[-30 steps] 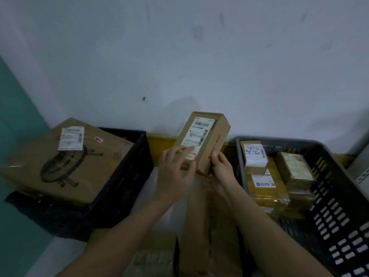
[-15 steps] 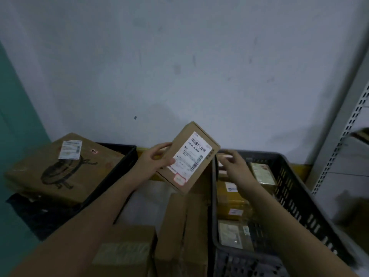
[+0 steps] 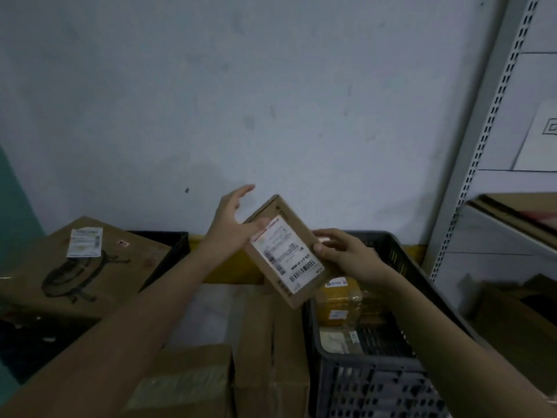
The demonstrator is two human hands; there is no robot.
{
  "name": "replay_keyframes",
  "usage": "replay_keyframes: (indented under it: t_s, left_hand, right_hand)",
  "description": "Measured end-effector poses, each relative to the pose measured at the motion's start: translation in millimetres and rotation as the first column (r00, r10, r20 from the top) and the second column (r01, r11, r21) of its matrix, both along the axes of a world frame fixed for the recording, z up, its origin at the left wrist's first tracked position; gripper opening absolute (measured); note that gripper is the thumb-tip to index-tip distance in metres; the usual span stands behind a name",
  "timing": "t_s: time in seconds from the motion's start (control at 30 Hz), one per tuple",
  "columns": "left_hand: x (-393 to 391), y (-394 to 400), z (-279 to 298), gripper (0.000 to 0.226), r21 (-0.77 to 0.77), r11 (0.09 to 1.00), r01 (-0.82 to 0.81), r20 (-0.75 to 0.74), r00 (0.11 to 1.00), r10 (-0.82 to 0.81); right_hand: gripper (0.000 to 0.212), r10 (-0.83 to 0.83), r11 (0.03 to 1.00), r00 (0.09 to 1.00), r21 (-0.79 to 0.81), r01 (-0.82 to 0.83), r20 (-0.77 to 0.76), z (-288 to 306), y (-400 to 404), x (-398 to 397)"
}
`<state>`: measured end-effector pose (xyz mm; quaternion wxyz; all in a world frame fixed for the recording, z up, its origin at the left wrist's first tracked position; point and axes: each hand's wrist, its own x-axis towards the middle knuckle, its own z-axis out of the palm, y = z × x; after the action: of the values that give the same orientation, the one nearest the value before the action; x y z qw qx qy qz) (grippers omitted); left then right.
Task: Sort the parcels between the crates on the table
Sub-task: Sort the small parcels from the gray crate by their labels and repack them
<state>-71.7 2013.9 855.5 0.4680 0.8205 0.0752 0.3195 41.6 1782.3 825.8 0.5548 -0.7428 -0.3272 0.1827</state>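
From the head view, the only one we have, we judge the sorting partly done. The grey crate (image 3: 391, 366) on the right already holds several parcels, among them a yellow packet (image 3: 342, 300) with a white label. The black crate (image 3: 177, 251) on the left carries a big brown box (image 3: 75, 267) lying tilted across its rim. Between the two crates more cardboard boxes (image 3: 268, 342) lie flat, and we take these as waiting their turn, so a good share of the work is left. The bench itself is mostly hidden under all this; only a yellow edge (image 3: 229, 273) shows behind the crates.

The parcel in hand is a small brown box (image 3: 286, 251) with a white shipping label turned up toward us. It hangs in the air, tilted, over the gap between the crates, its lower corner over the near left rim of the grey crate.

Our right hand (image 3: 343, 254) reaches in from the right, and its grip is clamped on the box's right edge, thumb on the label face and fingers curled behind. Our left hand (image 3: 232, 227) stretches from the lower left; its thumb lies on the upper left of the label, while its fingers are spread and lifted off the box, so that grip stands apart. We think the label is being read before a crate is chosen
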Motion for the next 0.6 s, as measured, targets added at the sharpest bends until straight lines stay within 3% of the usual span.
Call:
replay_keyframes:
  t_s: [0.07,0.13,0.2,0.33,0.6]
  left_hand:
    - [-4.3,-10.7,-20.2,0.075,-0.259,0.966,-0.018,-0.038,0.999,0.008]
    - [-10.6,-27.2,-48.9,0.079,-0.391,0.92,0.031,-0.092,0.993,-0.073]
    - [-15.0,-44.3,-74.5,0.072,-0.496,0.861,0.11,-0.03,0.989,-0.143]
    - [-5.4,-63.7,-94.5,0.061,-0.523,0.842,0.13,0.023,0.99,-0.139]
    - [55.3,-121.6,-106.6,0.072,-0.524,0.846,0.096,-0.063,0.987,-0.151]
  right_hand:
    - [0.035,-0.081,0.989,0.983,0.106,0.1,-0.166,-12.9,-5.9,-10.2]
    - [0.034,-0.092,0.982,0.955,0.132,0.133,-0.281,-22.0,-7.5,-19.2]
    - [0.033,-0.075,0.989,0.938,0.097,0.115,-0.339,-29.3,-9.0,-24.5]
    - [0.035,-0.061,0.995,0.941,0.048,0.082,-0.334,-39.8,-22.5,-16.9]
    - [0.036,-0.099,0.993,0.907,0.024,0.12,-0.409,-63.4,-77.8,44.2]
